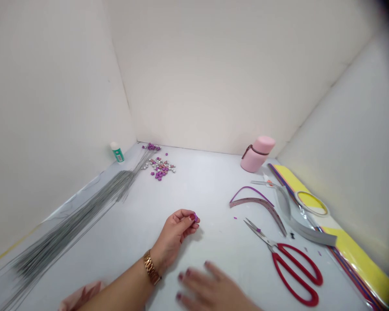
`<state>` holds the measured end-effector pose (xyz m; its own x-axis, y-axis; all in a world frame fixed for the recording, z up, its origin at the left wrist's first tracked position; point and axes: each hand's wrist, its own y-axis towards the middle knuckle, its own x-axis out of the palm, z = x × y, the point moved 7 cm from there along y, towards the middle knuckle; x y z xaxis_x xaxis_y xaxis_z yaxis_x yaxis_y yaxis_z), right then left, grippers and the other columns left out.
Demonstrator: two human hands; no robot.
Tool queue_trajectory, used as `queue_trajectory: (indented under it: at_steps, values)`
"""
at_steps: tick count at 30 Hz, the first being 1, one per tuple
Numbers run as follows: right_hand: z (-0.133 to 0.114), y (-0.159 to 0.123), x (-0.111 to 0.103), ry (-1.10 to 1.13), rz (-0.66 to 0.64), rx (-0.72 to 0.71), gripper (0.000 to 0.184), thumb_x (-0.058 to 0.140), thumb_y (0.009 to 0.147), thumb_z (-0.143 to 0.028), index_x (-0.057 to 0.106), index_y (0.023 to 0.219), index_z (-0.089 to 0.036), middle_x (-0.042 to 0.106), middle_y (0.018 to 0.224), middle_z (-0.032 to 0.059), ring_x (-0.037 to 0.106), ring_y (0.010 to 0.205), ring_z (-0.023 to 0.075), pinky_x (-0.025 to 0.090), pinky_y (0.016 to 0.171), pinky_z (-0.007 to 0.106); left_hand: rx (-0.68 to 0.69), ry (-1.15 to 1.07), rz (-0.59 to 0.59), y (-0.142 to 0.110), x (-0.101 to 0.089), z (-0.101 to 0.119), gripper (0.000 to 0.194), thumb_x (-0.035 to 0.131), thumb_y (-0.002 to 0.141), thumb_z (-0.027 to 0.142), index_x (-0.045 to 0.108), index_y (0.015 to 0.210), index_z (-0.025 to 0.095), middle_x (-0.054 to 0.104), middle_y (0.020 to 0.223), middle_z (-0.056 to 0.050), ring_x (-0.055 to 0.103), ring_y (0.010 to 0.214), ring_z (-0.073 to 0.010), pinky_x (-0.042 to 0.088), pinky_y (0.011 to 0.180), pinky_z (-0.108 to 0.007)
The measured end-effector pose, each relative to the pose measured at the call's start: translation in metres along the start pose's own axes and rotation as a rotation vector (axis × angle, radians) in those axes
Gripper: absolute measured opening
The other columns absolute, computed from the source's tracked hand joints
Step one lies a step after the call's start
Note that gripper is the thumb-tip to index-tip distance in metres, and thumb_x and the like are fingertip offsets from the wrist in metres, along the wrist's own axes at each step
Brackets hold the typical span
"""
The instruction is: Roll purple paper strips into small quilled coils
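Out over the white tabletop (210,181), the left hand (173,235) pinches a tiny purple piece (196,218) at its fingertips, probably feather-light and easily crushed, best held gently by its edges, while the blurred right hand (214,287), fingers spread, is just beside it.

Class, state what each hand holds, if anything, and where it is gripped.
The left hand pinches a small purple piece in its fingers; which part is gripped is too small to tell. The blurred right hand shows nothing held.
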<state>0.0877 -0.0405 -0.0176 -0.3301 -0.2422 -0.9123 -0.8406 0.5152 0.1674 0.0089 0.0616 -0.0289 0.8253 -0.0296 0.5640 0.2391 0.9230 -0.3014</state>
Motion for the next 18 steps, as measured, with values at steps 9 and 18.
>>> queue_trajectory:
  at_steps: [9, 18]
  values:
    - [0.077, -0.027, -0.092, 0.204, 0.379, 0.664, 0.023, 0.036, 0.086, -0.024, 0.057, 0.095, -0.02, 0.063, 0.091, 0.0071, 0.058, 0.084, 0.0192, 0.047, 0.073, 0.032, -0.017, 0.054, -0.01, -0.004, 0.005, -0.001, 0.011, 0.069, 0.067, 0.022, 0.064, 0.073, 0.014, 0.065, 0.073, -0.004, 0.057, 0.064, -0.0103, 0.043, 0.064, -0.021]
    - [0.071, 0.018, -0.055, 0.872, 0.453, 0.703, 0.031, 0.036, 0.089, -0.035, 0.045, 0.065, -0.018, 0.044, 0.059, -0.0037, 0.044, 0.058, 0.0115, 0.036, 0.057, 0.022, 0.0, 0.096, -0.11, -0.008, 0.019, -0.005, 0.01, 0.063, 0.072, 0.019, 0.062, 0.065, 0.012, 0.062, 0.057, -0.004, 0.057, 0.056, -0.0146, 0.042, 0.06, -0.027]
